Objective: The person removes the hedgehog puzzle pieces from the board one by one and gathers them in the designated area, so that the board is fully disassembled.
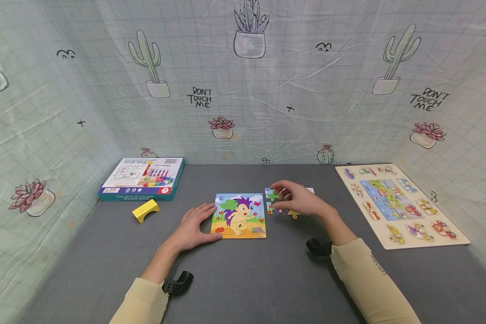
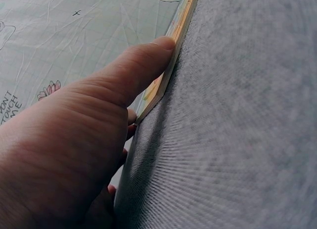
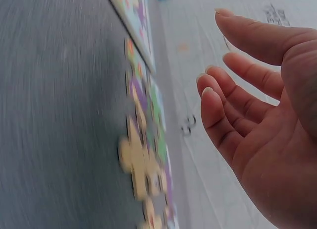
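Note:
A hedgehog puzzle board (image 1: 243, 216) lies flat in the middle of the table. My left hand (image 1: 195, 227) rests along its left side, with the thumb touching the lower left edge; the left wrist view shows the thumb (image 2: 143, 65) against the board's rim. To the right of the board lie several loose puzzle pieces (image 3: 141, 162), green, purple and tan, partly hidden in the head view. Over these pieces hovers my right hand (image 1: 297, 198). Its fingers are loosely bent and apart from the thumb, and the right wrist view shows nothing between them.
At the back left lies a flat boxed bead set (image 1: 139, 177), and in front of it a yellow arch block (image 1: 146, 210). A wooden peg puzzle board (image 1: 401, 204) with vehicle pictures lies on the right. A printed cloth (image 1: 283, 126) hangs behind the grey table (image 1: 251, 279).

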`<state>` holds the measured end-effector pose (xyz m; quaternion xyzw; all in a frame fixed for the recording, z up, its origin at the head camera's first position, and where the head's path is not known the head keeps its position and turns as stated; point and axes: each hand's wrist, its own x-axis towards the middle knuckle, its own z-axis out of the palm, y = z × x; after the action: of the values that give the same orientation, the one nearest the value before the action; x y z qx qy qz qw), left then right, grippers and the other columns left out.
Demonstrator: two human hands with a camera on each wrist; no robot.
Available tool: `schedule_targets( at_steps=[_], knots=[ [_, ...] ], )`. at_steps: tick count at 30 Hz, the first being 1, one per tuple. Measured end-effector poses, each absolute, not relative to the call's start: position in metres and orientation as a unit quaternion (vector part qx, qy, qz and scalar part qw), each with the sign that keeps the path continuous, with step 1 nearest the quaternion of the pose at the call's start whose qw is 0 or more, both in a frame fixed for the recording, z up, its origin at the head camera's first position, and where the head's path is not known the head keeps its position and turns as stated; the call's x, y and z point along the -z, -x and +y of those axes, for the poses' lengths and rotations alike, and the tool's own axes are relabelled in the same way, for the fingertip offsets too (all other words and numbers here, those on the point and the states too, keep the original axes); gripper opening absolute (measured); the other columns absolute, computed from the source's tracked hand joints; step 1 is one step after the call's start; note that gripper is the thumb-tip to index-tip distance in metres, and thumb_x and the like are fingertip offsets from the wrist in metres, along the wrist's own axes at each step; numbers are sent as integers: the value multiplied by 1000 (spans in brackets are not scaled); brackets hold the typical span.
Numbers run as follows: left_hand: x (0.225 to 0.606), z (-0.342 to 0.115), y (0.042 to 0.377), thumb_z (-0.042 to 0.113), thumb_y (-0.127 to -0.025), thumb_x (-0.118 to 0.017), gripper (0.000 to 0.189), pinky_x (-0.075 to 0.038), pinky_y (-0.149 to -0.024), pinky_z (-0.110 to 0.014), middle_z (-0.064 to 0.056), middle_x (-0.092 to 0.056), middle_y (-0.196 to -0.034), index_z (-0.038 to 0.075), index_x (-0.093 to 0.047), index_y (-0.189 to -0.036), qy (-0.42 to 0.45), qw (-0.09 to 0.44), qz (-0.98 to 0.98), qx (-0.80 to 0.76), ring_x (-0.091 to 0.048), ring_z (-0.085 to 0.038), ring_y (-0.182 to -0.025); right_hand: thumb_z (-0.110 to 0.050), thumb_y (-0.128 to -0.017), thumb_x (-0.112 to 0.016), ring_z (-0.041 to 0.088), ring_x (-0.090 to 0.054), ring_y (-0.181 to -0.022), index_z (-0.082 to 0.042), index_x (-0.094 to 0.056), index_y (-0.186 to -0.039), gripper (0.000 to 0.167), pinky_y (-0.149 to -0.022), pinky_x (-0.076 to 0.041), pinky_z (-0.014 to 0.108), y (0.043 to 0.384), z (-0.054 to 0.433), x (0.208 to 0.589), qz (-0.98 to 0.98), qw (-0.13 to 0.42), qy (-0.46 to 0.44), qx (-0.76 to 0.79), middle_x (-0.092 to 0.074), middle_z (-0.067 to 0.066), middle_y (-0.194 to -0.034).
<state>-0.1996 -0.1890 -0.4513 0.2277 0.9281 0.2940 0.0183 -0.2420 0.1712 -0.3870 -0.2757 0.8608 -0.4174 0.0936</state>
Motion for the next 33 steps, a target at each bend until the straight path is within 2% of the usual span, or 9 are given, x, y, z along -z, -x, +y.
schedule_targets(
  at_steps=[16, 33],
  knots=[
    [453, -190, 201, 55, -83, -78, 89, -8, -118, -60, -12, -40, -157, 5, -48, -150, -230, 18, 927, -295, -25, -36, -149, -19, -93, -74, 21, -60, -99, 2, -54, -137, 53, -89, -52, 33, 241, 98, 402, 839, 132, 325, 416, -62, 14, -117],
    [451, -189, 200, 53, -83, -78, 87, -8, -118, -60, -11, -41, -157, 5, -49, -150, -228, 19, 926, -299, -25, -36, -149, -17, -92, -77, 14, -62, -91, 0, -57, -134, 50, -81, -54, 28, 230, 60, 413, 823, 164, 340, 424, -63, 9, -111]
  ],
)
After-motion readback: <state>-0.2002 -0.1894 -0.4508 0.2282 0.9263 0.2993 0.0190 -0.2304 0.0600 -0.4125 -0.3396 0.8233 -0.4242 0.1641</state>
